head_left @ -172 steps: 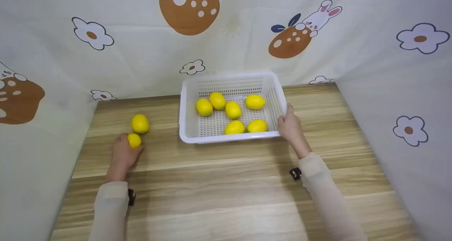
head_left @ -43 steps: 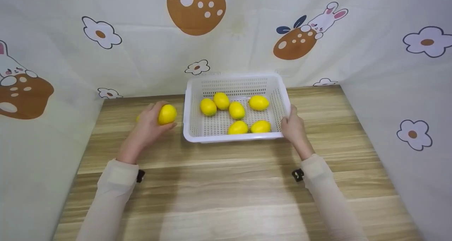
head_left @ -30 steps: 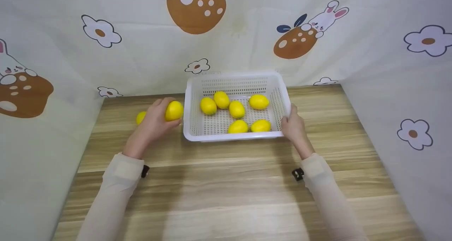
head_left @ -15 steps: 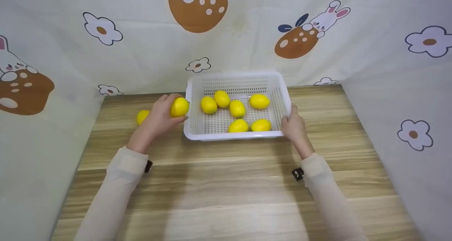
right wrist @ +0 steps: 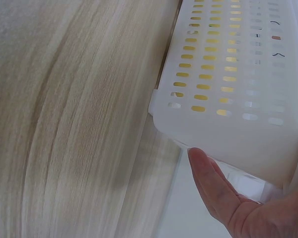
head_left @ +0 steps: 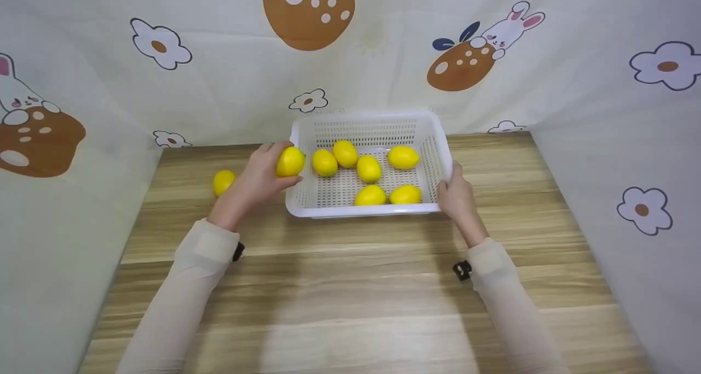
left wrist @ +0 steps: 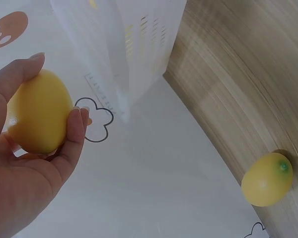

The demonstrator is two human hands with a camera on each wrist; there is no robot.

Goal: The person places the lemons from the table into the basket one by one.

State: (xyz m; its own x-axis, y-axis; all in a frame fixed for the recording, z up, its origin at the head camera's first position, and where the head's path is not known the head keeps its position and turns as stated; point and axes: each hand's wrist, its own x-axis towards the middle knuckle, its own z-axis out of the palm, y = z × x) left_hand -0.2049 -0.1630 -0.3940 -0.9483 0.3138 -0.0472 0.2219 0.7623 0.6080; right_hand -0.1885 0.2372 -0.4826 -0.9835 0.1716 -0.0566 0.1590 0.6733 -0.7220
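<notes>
In the head view my left hand [head_left: 262,172] grips a yellow lemon [head_left: 291,162] between thumb and fingers, right over the left rim of a white perforated plastic basket [head_left: 361,212]. The left wrist view has that same lemon [left wrist: 42,111] with fingers curled round it. My right hand [head_left: 455,196] holds the basket's right side near the front corner, thumb at the rim. Seen from the right wrist, a finger lies along the basket's outer wall [right wrist: 223,136]. Several lemons, one of them at the back right [head_left: 403,157], lie inside the basket.
Another lemon [head_left: 223,183] sits on the wooden table [head_left: 350,292], left of the basket and partly behind my left hand. A printed cloth wall [head_left: 378,62] rises right behind the basket, and more cloth closes in both sides.
My left hand has picked up the lemon from the table at left and carried it rightward to the basket's left rim. My right hand keeps its hold on the basket.
</notes>
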